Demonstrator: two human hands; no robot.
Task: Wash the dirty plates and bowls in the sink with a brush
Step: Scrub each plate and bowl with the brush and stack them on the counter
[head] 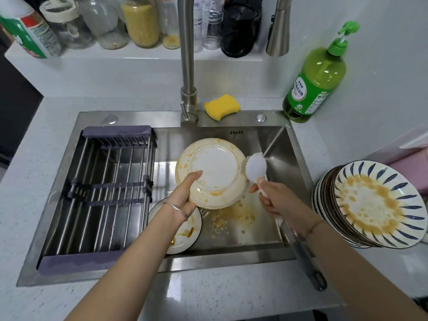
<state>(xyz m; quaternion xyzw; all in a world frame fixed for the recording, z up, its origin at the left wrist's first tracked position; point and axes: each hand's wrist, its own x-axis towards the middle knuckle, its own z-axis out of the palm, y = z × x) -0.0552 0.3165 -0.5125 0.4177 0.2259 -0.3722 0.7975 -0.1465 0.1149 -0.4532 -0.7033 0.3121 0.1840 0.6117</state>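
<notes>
Left hand [185, 193] clamped on rim of stained white plate [212, 173], tilted above sink [231, 253] centre. Right hand [273, 199] wrapped round brush [256, 167], head touching plate's right edge. Orange residue on plate rim. Green bottle [316, 77] at sink's rear right corner; label unreadable, probably detergent.

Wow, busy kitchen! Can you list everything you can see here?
Plate: one, white, orange-stained, held tilted over sink.
Second plate: one, white, dark-rimmed, sink floor.
Plate stack: several, blue-striped, right counter.
Brush: one, white, at held plate's edge.
Drying rack: one, steel, grey ends, sink's left.
Sink: one, steel.
Faucet: one, steel.
Sponge: one, yellow, sink ledge.
Detergent bottle: one, green, right counter.
Jars and bottles: several, back shelf.
Left hand: holds plate.
Right hand: holds brush.
</notes>
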